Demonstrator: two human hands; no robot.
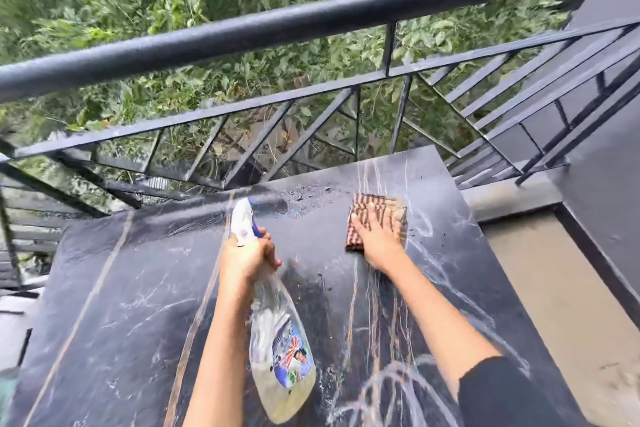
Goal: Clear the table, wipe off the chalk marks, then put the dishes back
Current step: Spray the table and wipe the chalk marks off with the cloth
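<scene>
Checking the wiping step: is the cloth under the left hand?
No, the right hand presses the cloth; the left hand grips the spray bottle.

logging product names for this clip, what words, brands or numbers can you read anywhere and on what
No text can be read.
Spray bottle in the left hand: colourful label, print too blurred to read.
Cloth under the right hand: striped pattern only, no lettering.

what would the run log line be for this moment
phase: wiping | left hand: grips clear plastic spray bottle | right hand: presses brown striped cloth on dark marble table | chalk marks: visible
</scene>
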